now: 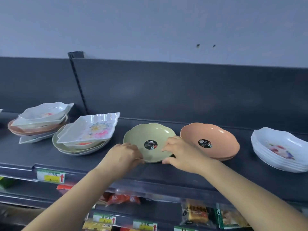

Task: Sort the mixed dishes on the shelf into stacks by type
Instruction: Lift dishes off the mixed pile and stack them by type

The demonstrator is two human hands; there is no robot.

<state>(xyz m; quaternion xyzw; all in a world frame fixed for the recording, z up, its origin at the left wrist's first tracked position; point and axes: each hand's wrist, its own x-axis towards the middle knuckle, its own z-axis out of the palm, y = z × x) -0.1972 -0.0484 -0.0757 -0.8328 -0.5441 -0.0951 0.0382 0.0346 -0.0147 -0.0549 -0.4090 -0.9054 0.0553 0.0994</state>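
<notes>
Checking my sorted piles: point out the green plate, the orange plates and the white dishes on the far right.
green plate (pixel 150 132): head view, bare inside, far half.
orange plates (pixel 215 132): head view, inside of top plate.
white dishes (pixel 280 150): head view, flower print in top dish.

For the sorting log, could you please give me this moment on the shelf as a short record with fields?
in hand: green plate, single, black sticker at centre
left hand: grips its near-left rim
right hand: pinches its near-right rim
sorted, right side: peach stack; white floral stack farthest right
unsorted, left side: near mixed pile, floral dish atop green plates; far mixed pile, floral dishes atop peach plates
support: shelf
</notes>
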